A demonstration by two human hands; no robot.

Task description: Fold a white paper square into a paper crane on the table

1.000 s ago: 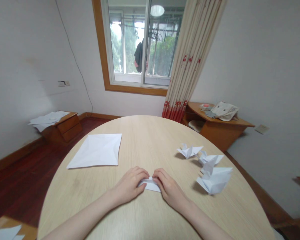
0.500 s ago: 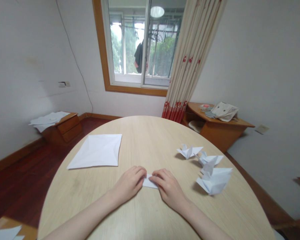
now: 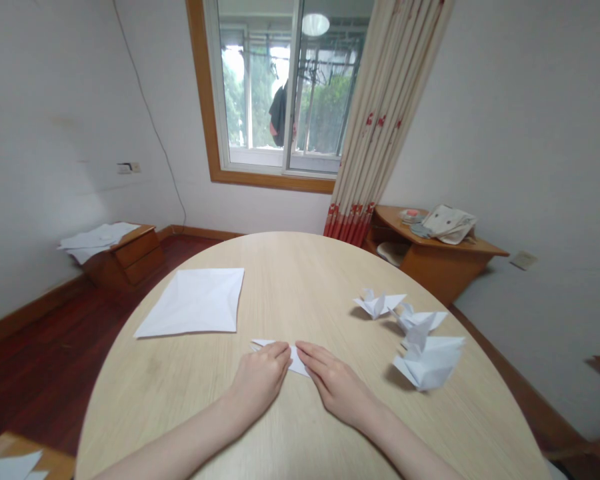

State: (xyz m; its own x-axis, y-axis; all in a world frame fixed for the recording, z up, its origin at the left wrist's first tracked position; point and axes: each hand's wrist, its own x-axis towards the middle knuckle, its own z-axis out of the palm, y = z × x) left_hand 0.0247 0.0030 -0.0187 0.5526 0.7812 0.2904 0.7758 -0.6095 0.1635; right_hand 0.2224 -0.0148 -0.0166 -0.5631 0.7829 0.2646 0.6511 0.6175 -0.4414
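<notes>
A small folded white paper (image 3: 298,363) lies flat on the round wooden table (image 3: 290,273), right in front of me. One pointed end sticks out to the left past my fingers. My left hand (image 3: 260,379) rests on its left part with curled fingers pressing it down. My right hand (image 3: 333,381) lies on its right part with the fingers stretched flat along the fold. Most of the paper is hidden under both hands.
A creased white square sheet (image 3: 193,301) lies at the table's left. Three folded paper birds (image 3: 379,302) (image 3: 420,319) (image 3: 430,363) stand at the right. A low cabinet with papers (image 3: 125,248) is by the left wall, a wooden desk (image 3: 433,250) by the curtain.
Both hands have slid a little forward and flattened on the paper. The right fingers have stretched out, and the paper's left tip now shows beyond my left hand.
</notes>
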